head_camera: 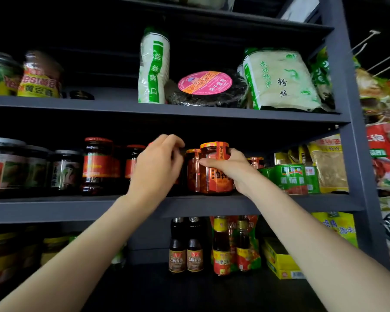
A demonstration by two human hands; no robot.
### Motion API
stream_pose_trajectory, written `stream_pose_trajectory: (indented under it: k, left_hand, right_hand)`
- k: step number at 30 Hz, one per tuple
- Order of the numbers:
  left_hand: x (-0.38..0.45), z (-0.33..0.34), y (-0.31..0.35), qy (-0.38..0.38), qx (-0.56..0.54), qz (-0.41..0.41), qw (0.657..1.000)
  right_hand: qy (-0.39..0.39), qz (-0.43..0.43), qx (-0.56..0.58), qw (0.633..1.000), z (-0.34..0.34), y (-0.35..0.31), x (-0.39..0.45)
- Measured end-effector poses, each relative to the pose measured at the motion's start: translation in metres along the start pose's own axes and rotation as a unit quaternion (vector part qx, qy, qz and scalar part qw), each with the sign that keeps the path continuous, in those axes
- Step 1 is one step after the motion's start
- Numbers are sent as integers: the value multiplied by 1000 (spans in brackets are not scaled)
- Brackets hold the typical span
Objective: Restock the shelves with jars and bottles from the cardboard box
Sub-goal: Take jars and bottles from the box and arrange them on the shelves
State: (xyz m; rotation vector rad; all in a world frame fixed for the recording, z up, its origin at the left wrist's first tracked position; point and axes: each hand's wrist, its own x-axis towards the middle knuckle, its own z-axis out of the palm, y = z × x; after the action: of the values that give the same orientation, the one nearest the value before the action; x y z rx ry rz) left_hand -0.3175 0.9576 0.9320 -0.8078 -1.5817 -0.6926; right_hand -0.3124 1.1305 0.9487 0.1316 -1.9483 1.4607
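Head view: green cans (pixel 288 177) beside gripped jar (pixel 216 174).

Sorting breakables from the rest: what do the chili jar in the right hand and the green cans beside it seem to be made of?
The chili jar looks like clear glossy glass, its red contents showing through, with a likely metal lid under a paper seal. The green cans look like metal with printed labels, judging by their rimmed tops.

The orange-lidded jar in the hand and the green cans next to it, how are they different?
The orange-lidded jar is see-through glass with red chili inside; the green cans hide their contents. The right hand grips the jar; nothing touches the cans. The jar stands taller. Both sit upright on the middle shelf.
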Motion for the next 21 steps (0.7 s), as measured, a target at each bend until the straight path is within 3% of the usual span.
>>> stream_pose_trajectory:
  k: [2, 4, 9, 12, 21]
  left_hand:
    - [-9, -3, -21, 23, 73, 53, 996]
    - [-11, 1, -32, 7, 124, 56, 991]
    - [-9, 5, -28, -111, 198, 71, 971]
    - [-7, 6, -26, -194, 235, 61, 950]
    - [-7, 6, -21, -207, 201, 49, 956]
  right_hand:
    - [-8, 7, -11, 1000, 7, 0, 4]
    - [-21, 14, -25, 999, 13, 1, 5]
    - [-125, 55, 38, 990, 1, 2, 2]
    - [-143, 56, 33, 988, -2, -1, 0]
    - [-111, 52, -13, 992, 20, -2, 6]
